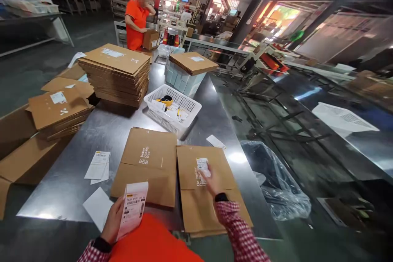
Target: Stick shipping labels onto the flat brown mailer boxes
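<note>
The left hand [113, 220] grips a long white paper with printed shipping labels [134, 204]. The right hand [212, 182] is open, with its fingers reaching onto a shipping label [202, 164] on a flat brown cardboard box [212, 211]. That box lies right under the right hand. Just beside it, ahead of the left hand, is another flat cardboard box [153, 174] with white words on it. To the left of the left hand are more labels [97, 166] and a white sheet [97, 208]. All of these are on a shiny metal counter [69, 184]. Farther ahead of both hands sits a white basket [193, 110] with small yellow things in it. Past the left hand stands a tall pile of flat boxes [118, 80]. Right of the right hand is a clear plastic bag [287, 202].
</note>
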The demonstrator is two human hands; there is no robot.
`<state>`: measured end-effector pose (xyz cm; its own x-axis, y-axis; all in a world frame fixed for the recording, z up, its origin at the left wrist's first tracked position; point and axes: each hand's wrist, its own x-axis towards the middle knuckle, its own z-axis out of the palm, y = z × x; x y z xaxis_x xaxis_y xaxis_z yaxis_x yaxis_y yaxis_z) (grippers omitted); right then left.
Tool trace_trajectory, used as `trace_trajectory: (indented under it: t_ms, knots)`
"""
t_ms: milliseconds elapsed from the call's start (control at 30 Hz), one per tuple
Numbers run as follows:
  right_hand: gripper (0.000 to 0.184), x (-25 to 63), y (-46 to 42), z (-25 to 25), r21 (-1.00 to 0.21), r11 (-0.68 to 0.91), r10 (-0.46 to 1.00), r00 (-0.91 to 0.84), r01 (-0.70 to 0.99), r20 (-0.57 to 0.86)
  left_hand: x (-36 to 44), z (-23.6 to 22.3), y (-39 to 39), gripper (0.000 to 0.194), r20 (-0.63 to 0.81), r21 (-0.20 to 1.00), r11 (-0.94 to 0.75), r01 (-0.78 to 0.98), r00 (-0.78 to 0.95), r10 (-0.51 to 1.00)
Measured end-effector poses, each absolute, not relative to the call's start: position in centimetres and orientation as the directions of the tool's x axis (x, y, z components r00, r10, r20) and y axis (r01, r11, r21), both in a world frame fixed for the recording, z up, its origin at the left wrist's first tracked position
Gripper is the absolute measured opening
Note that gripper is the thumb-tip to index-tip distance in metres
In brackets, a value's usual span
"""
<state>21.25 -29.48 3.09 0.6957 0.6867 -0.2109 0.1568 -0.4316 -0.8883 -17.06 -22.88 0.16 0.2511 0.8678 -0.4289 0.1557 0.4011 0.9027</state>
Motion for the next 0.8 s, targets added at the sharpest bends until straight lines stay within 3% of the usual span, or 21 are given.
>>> trace_trajectory:
  t_ms: [67,100,133,167,300,400,467,533,667,800]
  knots:
    - [0.088,12.6,-27.1,2.3,-0.957,-0.288,0.928,0.238,-0.031,-0.287,-16.8,0.6,-23.1,0.063,-0.4,0.914,0.364,0.177,0.261,0.879]
    - [0.104,8.5,-26.2,1.9,-0.962,-0.259,0.964,0.033,-0.092,-0.263,-16.8,0.7,-23.1,0.063,-0.386,0.919,0.343,0.195,0.258,0.886]
    - [0.11,5.1,-25.5,1.6,-0.961,-0.246,0.967,-0.106,-0.125,-0.234,-17.0,0.7,-23.1,0.064,-0.374,0.92,0.324,0.218,0.247,0.894]
    - [0.104,2.5,-25.1,1.4,-0.964,-0.229,0.969,-0.131,-0.136,-0.212,-17.3,0.7,-22.9,0.066,-0.366,0.919,0.311,0.242,0.23,0.902]
    - [0.062,0.2,-24.5,2.0,-0.989,-0.15,0.989,-0.004,0.015,-0.15,-19.8,1.2,-21.9,0.075,-0.354,0.896,0.294,0.334,0.135,0.925]
    - [0.044,1.6,-23.8,3.2,-0.985,-0.172,0.981,-0.09,0.011,-0.173,-20.5,3.0,-20.9,0.077,-0.259,0.913,0.175,0.369,0.192,0.947]
    - [0.037,2.0,-23.1,3.7,-0.979,-0.206,0.968,-0.149,-0.011,-0.202,-19.6,4.3,-20.3,0.072,-0.169,0.925,0.044,0.377,0.307,0.936]
    - [0.031,1.8,-22.5,3.9,-0.975,-0.22,0.965,-0.145,0.018,-0.22,-18.2,5.2,-19.6,0.057,-0.163,0.931,0.018,0.364,0.374,0.913]
    - [0.018,1.2,-21.6,3.6,-0.957,-0.173,0.985,0.041,0.234,-0.168,-15.8,5.1,-18.3,0.041,-0.232,0.927,0.118,0.355,0.298,0.926]
    - [0.024,0.9,-20.6,3.0,-0.933,-0.183,0.966,0.233,0.311,-0.112,-15.3,3.8,-17.1,0.042,-0.192,0.895,0.071,0.441,0.236,0.953]
